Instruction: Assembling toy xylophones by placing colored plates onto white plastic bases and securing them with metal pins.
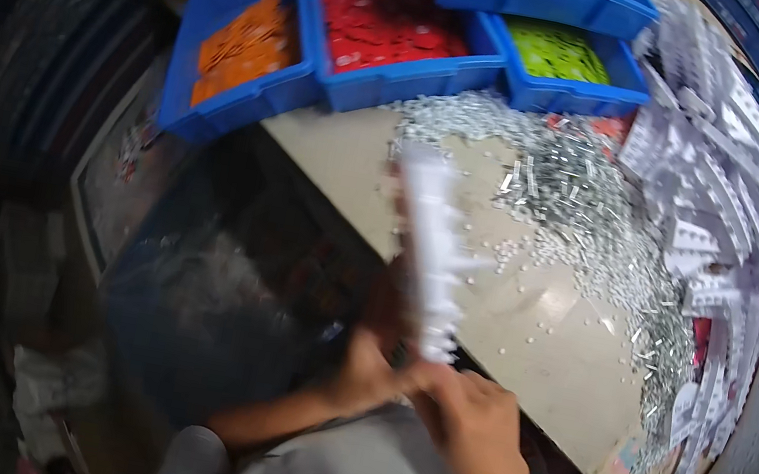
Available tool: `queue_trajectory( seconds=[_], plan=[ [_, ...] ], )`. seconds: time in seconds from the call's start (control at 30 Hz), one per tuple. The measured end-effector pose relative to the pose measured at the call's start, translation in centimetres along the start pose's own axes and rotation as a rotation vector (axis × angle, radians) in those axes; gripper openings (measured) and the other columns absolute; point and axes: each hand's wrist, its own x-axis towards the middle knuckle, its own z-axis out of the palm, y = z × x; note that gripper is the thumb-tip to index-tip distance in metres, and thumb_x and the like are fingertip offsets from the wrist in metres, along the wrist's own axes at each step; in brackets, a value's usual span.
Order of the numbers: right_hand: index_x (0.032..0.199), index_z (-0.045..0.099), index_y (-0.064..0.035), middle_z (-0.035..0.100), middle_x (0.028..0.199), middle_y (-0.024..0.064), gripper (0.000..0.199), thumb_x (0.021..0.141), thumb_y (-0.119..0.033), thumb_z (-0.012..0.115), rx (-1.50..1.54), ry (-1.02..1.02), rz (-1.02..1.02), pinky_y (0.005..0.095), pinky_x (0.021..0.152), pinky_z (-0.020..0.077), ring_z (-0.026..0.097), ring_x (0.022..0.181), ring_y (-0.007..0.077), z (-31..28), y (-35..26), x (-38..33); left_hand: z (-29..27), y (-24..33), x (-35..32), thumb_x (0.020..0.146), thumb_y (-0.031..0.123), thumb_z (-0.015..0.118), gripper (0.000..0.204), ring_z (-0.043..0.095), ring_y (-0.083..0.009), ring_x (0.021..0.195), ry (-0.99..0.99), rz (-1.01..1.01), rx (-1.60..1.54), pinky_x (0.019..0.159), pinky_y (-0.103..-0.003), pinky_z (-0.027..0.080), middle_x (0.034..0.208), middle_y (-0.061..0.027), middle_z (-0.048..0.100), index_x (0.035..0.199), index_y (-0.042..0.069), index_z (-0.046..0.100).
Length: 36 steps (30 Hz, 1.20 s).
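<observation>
A long white strip with a toothed edge (432,256), smeared by motion, stands nearly upright in front of me, over the table's near edge. My left hand (365,374) is closed around its lower part, some fingers hidden behind it. At the strip's bottom end my right hand (477,419) is closed too, fingertips pressed together against the left hand. Whether a small part sits between those fingertips is hidden. Beyond the strip, loose small clear and silvery pieces (585,223) spread across the pale tabletop (535,336).
Blue bins along the back hold orange pieces (252,47), red pieces (386,25) and yellow-green pieces (554,53); another blue bin (543,0) rests on top. White toothed strips (723,216) pile up at the right. A dark translucent bag (218,290) lies left of the table.
</observation>
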Motion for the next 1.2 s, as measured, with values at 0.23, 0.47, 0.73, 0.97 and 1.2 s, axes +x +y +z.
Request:
queue_trajectory(
  seconds=[0.23, 0.47, 0.73, 0.97, 1.2],
  plan=[
    [0.117, 0.067, -0.0014, 0.068, 0.084, 0.0099, 0.038, 0.081, 0.004, 0.078, 0.049, 0.051, 0.001, 0.0388, 0.068, 0.0530, 0.069, 0.078, 0.0286, 2.9, 0.4, 4.4, -21.2, -10.9, -0.6, 0.101, 0.012, 0.067, 0.029, 0.061, -0.0105, 0.100, 0.737, -0.158, -0.100, 0.087, -0.030, 0.049, 0.112, 0.0005, 0.063, 0.128, 0.008, 0.058],
    [0.111, 0.066, -0.0013, 0.066, 0.078, 0.0081, 0.011, 0.100, -0.003, 0.064, -0.102, 0.352, 0.527, 0.0281, 0.061, 0.0478, 0.061, 0.065, 0.0123, 4.3, 8.0, 0.3, -39.6, -39.3, -11.6, 0.074, 0.021, 0.087, 0.040, 0.066, -0.0191, 0.082, 1.029, -0.884, 0.251, 0.077, -0.037, 0.054, 0.094, -0.0016, 0.071, 0.110, 0.007, 0.074],
    [0.100, 0.064, 0.0002, 0.059, 0.072, 0.0018, 0.008, 0.104, -0.006, 0.062, -0.146, 0.473, 0.550, 0.0267, 0.056, 0.0390, 0.051, 0.060, 0.0069, 6.0, 9.3, -0.5, -42.5, -50.6, -14.9, 0.082, 0.028, 0.081, 0.039, 0.068, -0.0189, 0.103, 0.926, -0.793, 0.077, 0.092, -0.036, 0.053, 0.109, -0.0061, 0.075, 0.111, 0.003, 0.074],
    [0.098, 0.063, -0.0008, 0.054, 0.066, -0.0001, 0.008, 0.104, -0.007, 0.062, -0.193, 0.577, 0.552, 0.0263, 0.054, 0.0379, 0.048, 0.059, 0.0068, 7.9, 8.6, 1.4, -39.7, -44.5, -13.3, 0.090, 0.007, 0.075, 0.033, 0.062, -0.0167, 0.078, 1.011, -0.294, 0.407, 0.067, -0.035, 0.049, 0.084, -0.0074, 0.064, 0.120, 0.004, 0.062],
    [0.098, 0.063, -0.0009, 0.054, 0.068, 0.0013, 0.010, 0.105, -0.008, 0.062, -0.172, 0.662, 0.564, 0.0274, 0.056, 0.0390, 0.048, 0.059, 0.0087, 6.9, 9.2, -0.1, -20.5, -13.9, 2.5, 0.101, 0.006, 0.066, 0.017, 0.067, -0.0155, 0.084, 0.560, 0.156, 0.502, 0.079, -0.029, 0.053, 0.099, -0.0086, 0.071, 0.117, 0.000, 0.067]
  ],
)
